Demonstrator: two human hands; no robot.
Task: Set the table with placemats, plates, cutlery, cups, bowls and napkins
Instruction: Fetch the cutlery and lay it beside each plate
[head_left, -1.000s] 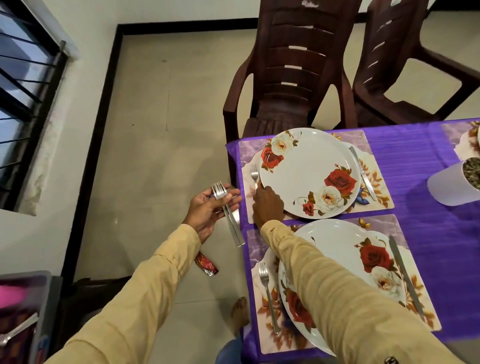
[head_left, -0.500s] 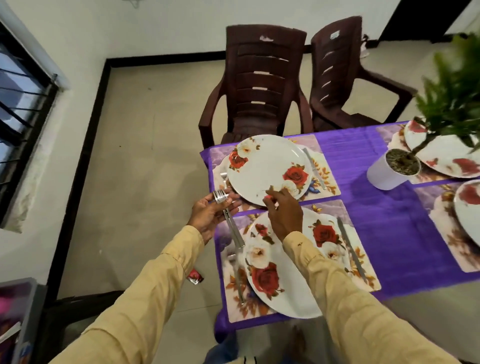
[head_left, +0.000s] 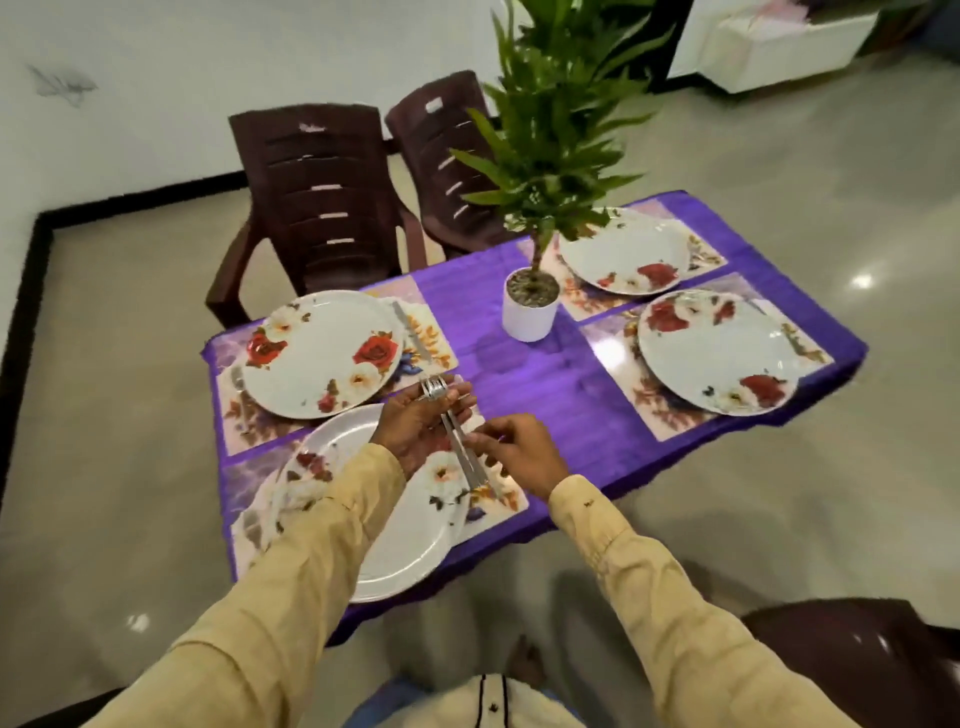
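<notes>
Fingers (head_left: 460, 402) of left hand (head_left: 415, 431) and right hand (head_left: 524, 457) grip perhaps two forks (head_left: 460, 449); four plates (head_left: 322, 353).

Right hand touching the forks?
Touching. Head view: fingertips of the right hand pinch the handles of the forks, which the left hand holds above the nearest plate.
</notes>
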